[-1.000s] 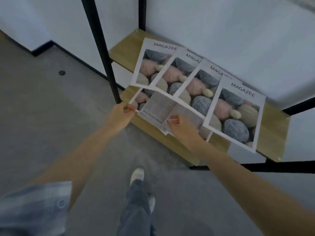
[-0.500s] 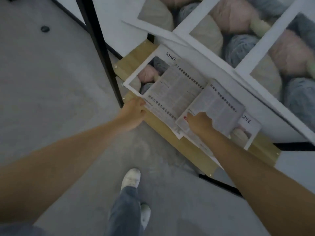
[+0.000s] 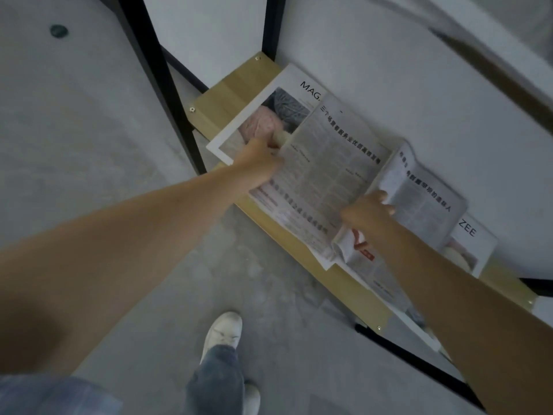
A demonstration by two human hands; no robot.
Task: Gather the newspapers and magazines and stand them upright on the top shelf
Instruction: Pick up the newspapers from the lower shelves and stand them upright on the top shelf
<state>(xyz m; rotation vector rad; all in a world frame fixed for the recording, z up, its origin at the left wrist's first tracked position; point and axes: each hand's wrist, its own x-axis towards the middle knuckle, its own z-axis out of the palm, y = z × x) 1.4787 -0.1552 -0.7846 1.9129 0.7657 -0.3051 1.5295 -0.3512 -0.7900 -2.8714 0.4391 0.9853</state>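
Note:
On a low wooden shelf (image 3: 230, 94) lies a spread of papers. A magazine (image 3: 269, 115) with yarn balls on its cover lies at the left, and a large newspaper (image 3: 329, 163) overlaps it. A second folded newspaper (image 3: 425, 199) lies to the right, over another magazine (image 3: 469, 244) whose right end shows. My left hand (image 3: 260, 163) grips the left edge of the large newspaper where it meets the magazine. My right hand (image 3: 368, 214) holds the left edge of the folded newspaper, fingers curled under it.
Black metal uprights (image 3: 158, 82) of the shelf unit stand at the left and behind. A white wall (image 3: 419, 70) backs the shelf. A higher shelf edge (image 3: 505, 82) crosses the top right. My white shoe (image 3: 224, 330) stands on the grey floor below.
The view dropped, so the magazines on the upper shelf have left the frame. My left hand moved up onto the newspaper's edge. My right hand has lifted the folded newspaper's edge.

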